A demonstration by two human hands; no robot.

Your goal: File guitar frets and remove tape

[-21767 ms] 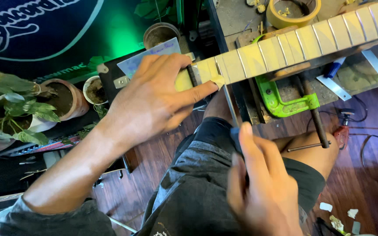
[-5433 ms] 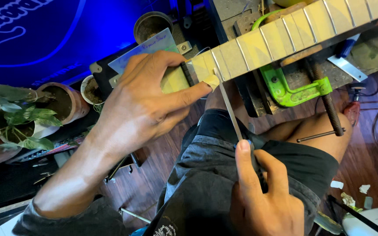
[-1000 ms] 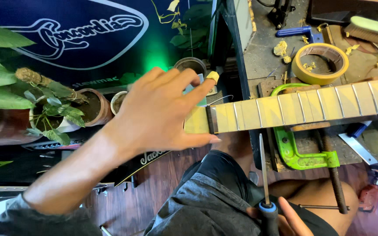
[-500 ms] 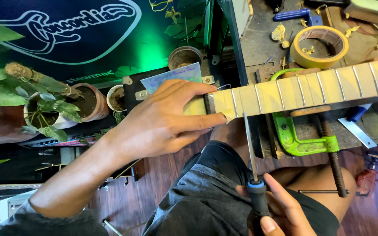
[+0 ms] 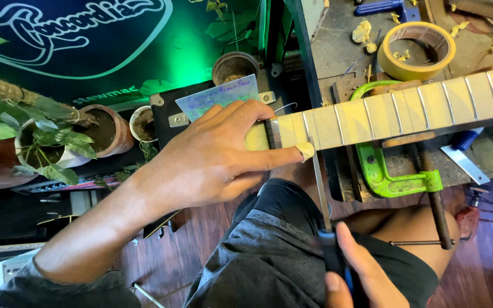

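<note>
Head view, and we've got our left hand clamped over the guitar neck end, its long axis running rightward across the counter, while our right hand grips the slim file pointing up at it.

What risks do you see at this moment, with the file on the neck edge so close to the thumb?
1. The left hand grips the end of the guitar neck, its taped thumb right beside the thin file; a slip could cut it.
2. The right hand holds only the file's handle end, so the blade might wander and scratch the fretboard.
3. One green clamp holds the neck; hard strokes may shift it.
</note>
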